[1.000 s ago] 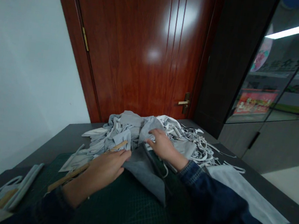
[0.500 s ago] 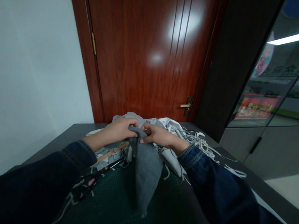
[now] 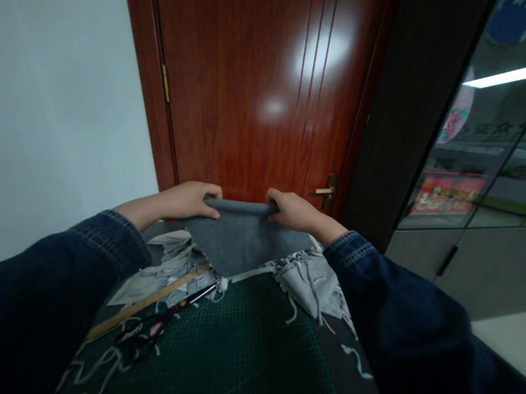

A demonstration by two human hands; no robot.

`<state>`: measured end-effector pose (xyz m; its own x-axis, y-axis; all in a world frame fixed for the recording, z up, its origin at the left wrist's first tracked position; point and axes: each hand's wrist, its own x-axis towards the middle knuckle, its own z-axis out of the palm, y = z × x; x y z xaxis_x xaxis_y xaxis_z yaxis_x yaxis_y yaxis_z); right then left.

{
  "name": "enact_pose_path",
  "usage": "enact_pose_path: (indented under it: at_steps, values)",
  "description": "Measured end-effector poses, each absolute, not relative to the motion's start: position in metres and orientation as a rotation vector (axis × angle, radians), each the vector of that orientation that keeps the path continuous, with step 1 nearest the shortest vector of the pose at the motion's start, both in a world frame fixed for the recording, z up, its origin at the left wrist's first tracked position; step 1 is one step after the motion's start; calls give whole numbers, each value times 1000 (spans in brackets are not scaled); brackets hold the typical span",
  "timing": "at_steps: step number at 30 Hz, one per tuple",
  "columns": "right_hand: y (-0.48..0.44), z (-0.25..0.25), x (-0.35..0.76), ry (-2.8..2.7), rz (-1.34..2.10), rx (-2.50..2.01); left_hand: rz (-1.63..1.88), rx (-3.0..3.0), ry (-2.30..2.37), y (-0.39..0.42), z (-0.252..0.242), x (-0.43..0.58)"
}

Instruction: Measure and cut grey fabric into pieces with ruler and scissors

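I hold a dark grey piece of cloth (image 3: 239,235) up in the air, stretched between both hands. My left hand (image 3: 188,199) pinches its top left corner and my right hand (image 3: 292,210) pinches its top right corner. The cloth hangs down in a triangle, its lower tip just above the dark green cutting mat (image 3: 234,353). Behind and below it lies a pile of light grey fabric scraps (image 3: 303,279).
A wooden ruler (image 3: 147,303) and black scissors (image 3: 155,331) lie at the mat's left edge among cloth strips. A red-brown door (image 3: 258,81) with a brass handle (image 3: 324,190) stands behind the table. A white wall is left, glass-fronted cabinets right.
Both hands lifted the dark grey cloth off the table, then moved apart, spreading its top edge taut at a greater height than before.
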<state>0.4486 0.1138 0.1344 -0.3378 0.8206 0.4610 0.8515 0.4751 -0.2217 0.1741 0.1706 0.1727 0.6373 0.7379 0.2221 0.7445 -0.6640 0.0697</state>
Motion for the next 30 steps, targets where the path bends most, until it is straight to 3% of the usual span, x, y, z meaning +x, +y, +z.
enact_pose_path:
  at_steps: [7,11,15,19,23,26,30]
  values:
    - [111,156,461,-2392,537,-1288,-314,-2897,-1350,164,176,178]
    - [114,157,462,-2377,175,-1499,-225,-3106,-1371,152,183,176]
    - [113,152,456,-2392,-157,-1385,-229,-3065,-1381,152,192,175]
    - [116,144,452,-2283,-227,-1253,-534,-2618,-1351,163,193,177]
    - [123,135,452,-2206,-198,-1276,-494,-2592,-1352,169,184,172]
    - [123,129,452,-2241,60,-1212,-491,-2535,-1405,169,179,169]
    - [121,127,453,-2189,780,-1037,-433,-2731,-1415,167,178,165]
